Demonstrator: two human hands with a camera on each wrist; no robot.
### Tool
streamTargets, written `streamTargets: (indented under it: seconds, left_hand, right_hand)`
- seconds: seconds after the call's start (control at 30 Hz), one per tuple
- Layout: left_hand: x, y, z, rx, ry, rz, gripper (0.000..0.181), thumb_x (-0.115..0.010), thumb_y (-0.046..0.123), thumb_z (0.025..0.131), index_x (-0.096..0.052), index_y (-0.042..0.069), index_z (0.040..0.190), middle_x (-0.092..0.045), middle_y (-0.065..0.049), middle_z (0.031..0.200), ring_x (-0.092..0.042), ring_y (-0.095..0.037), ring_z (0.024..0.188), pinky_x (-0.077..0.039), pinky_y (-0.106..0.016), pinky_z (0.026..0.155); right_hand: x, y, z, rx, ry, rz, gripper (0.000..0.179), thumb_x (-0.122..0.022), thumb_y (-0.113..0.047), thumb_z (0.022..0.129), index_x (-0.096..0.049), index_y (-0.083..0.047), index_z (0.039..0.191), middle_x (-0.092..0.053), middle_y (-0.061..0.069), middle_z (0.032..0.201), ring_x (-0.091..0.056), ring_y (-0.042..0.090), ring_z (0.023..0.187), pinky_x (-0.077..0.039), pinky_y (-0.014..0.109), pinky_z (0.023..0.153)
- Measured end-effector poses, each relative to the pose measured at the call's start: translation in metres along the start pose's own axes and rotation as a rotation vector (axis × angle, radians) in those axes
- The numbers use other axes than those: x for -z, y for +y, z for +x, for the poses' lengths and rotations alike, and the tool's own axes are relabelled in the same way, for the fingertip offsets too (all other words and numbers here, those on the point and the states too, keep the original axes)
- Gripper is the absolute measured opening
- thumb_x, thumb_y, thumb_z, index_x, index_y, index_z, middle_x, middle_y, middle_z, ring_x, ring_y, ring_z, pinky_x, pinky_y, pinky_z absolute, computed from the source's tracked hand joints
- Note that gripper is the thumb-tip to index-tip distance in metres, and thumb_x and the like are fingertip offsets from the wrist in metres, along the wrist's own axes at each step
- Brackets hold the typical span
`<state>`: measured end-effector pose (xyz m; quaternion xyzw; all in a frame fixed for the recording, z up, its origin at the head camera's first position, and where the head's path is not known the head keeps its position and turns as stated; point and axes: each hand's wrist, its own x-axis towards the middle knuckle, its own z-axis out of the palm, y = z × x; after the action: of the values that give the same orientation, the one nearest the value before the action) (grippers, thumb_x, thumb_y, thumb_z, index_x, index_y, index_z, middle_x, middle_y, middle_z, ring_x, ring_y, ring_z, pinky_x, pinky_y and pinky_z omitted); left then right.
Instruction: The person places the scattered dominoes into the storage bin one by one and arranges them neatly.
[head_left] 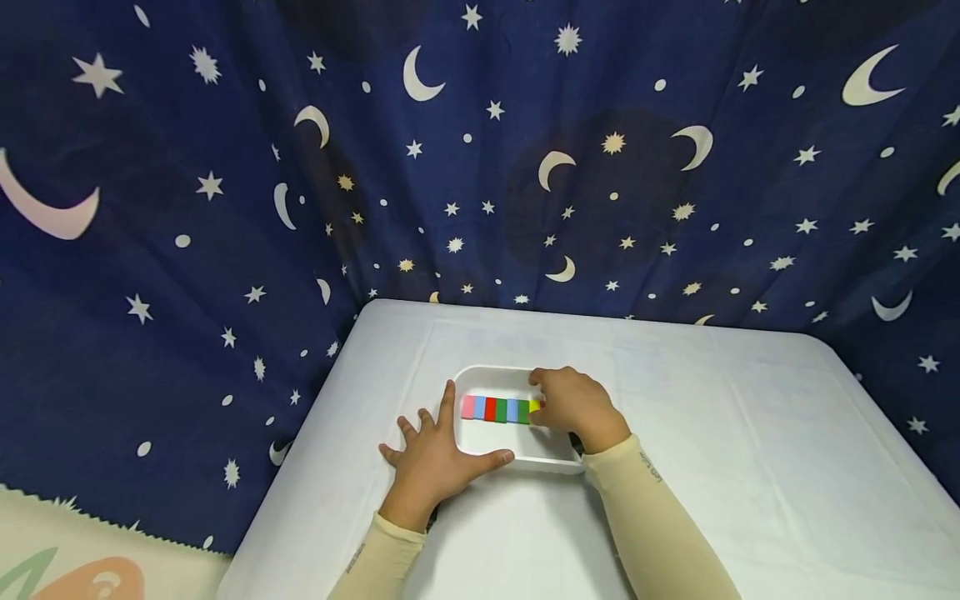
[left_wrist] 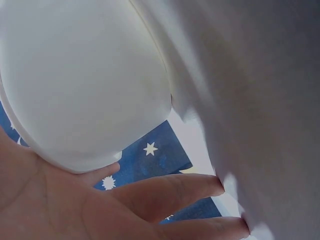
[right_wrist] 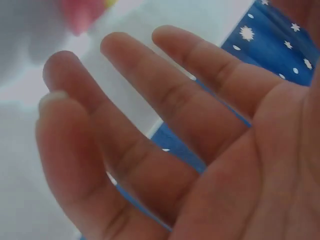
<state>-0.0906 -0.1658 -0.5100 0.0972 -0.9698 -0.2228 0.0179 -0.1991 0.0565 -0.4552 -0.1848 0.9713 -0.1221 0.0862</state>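
Note:
A white tray holds a straight row of small coloured blocks. From the left they run pink, light blue, red, green, light blue, green, yellow, with a bit of red at the right end partly behind my right hand. That hand reaches over the tray's right side, thumb and fingers bent above the row's end. In the right wrist view nothing sits between its fingers, and a blurred red block shows past the fingertips. My left hand spreads its fingers against the tray's left side, thumb along the near rim.
The tray stands on a table covered in white cloth. A dark blue curtain with moons and stars hangs behind and to the left. A patterned pale surface shows at the lower left.

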Motion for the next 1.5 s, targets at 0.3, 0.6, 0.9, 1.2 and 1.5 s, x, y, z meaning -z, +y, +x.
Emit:
streamTargets:
  seconds: [0.3, 0.6, 0.9, 1.2, 1.5]
  left_hand:
    - [0.003, -0.005, 0.01, -0.021, -0.015, -0.003, 0.147, -0.059, 0.108, 0.049, -0.007, 0.044, 0.17, -0.051, -0.027, 0.15, -0.028, -0.065, 0.145, -0.014, -0.095, 0.095]
    - [-0.002, -0.011, 0.024, -0.029, -0.033, -0.017, 0.152, -0.051, 0.113, 0.042, -0.004, 0.044, 0.17, -0.05, -0.027, 0.151, -0.026, -0.067, 0.145, -0.012, -0.096, 0.093]
    - [0.011, -0.033, 0.023, 0.017, -0.028, -0.029, 0.152, -0.06, 0.109, 0.044, -0.001, 0.045, 0.169, -0.048, -0.029, 0.151, -0.022, -0.069, 0.144, -0.01, -0.096, 0.093]
    - [0.017, -0.057, 0.005, 0.017, -0.048, -0.01, 0.151, -0.058, 0.11, 0.045, 0.0, 0.046, 0.169, -0.048, -0.03, 0.152, -0.022, -0.069, 0.144, -0.011, -0.096, 0.092]
    - [0.021, -0.067, -0.002, -0.01, -0.086, -0.006, 0.15, -0.055, 0.11, 0.048, 0.003, 0.043, 0.169, -0.049, -0.026, 0.154, -0.028, -0.069, 0.143, -0.017, -0.095, 0.093]
  right_hand:
    - [0.02, -0.005, -0.017, 0.051, 0.089, 0.007, 0.068, -0.089, -0.044, 0.078, -0.068, -0.019, 0.137, -0.075, 0.003, 0.119, -0.07, 0.026, 0.103, -0.056, 0.053, 0.082]
    - [0.023, 0.012, -0.043, 0.029, 0.279, -0.031, 0.074, -0.088, -0.055, 0.079, -0.067, -0.019, 0.141, -0.071, 0.005, 0.132, -0.063, 0.038, 0.112, -0.047, 0.062, 0.085]
    - [0.017, 0.018, -0.059, 0.037, 0.361, 0.008, 0.08, -0.082, -0.066, 0.081, -0.065, -0.019, 0.144, -0.066, 0.004, 0.14, -0.059, 0.039, 0.122, -0.047, 0.064, 0.09]
    - [0.009, 0.032, -0.082, 0.049, 0.446, 0.037, 0.083, -0.082, -0.064, 0.083, -0.06, -0.018, 0.149, -0.061, 0.01, 0.147, -0.053, 0.042, 0.134, -0.043, 0.07, 0.095]
    - [0.003, 0.054, -0.105, 0.054, 0.542, 0.011, 0.095, -0.078, -0.073, 0.081, -0.053, -0.02, 0.156, -0.05, 0.013, 0.158, -0.037, 0.047, 0.148, -0.031, 0.074, 0.103]
